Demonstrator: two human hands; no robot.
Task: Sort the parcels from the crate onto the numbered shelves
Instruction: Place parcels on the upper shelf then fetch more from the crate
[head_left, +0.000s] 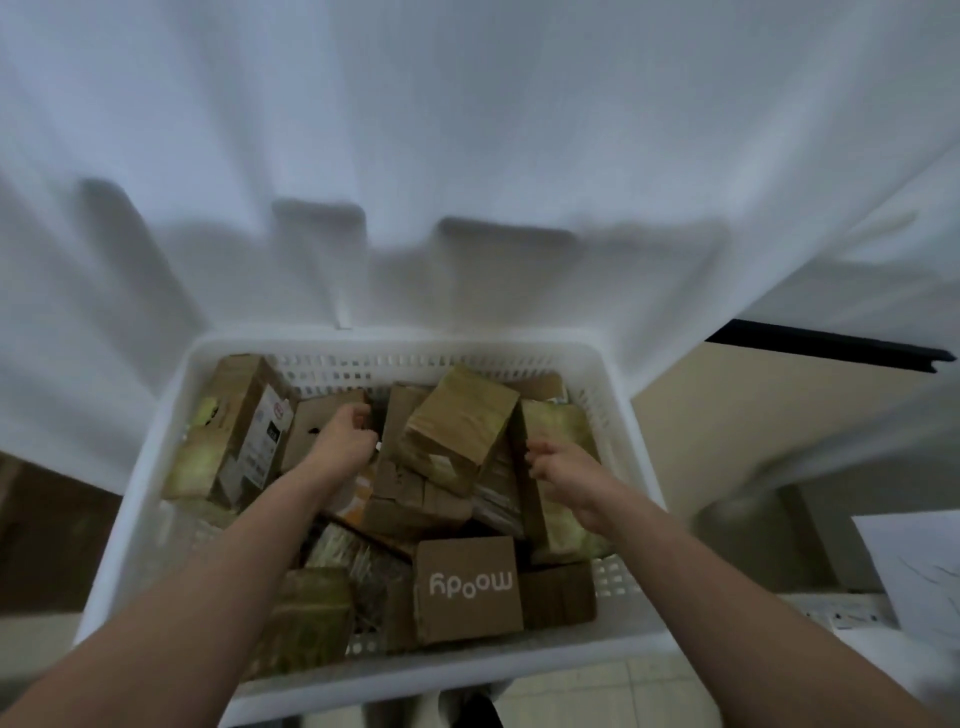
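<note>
My left hand (345, 436) is down in the middle of the crate (395, 347). Its fingers curl over the edge of a flat brown parcel (314, 422). The picture is blurry there, so I cannot tell if I am holding it or just touching it.

My right hand (561, 465) is on the other side, just beside a big brown box (460, 415) that leans up on top of the pile. Its fingers are bent too. I cannot tell if they grip anything or reach the box.

The big brown box sits between my two hands. Under my right wrist lies a parcel in yellow-green wrap (558, 530).

All the parcels are in the white crate, heaped on each other and pointing every way. A tall box with a white label (254, 421) leans at the far left. A square box with the word "moody" (467, 587) sits close to me, and the word is upside down from here. Another yellow-green parcel (311, 618) is in the near left corner.

The crate has little holes in its walls. Behind it hangs a big white cloth (467, 156). A sheet of paper (919, 561) lies off to the right.
</note>
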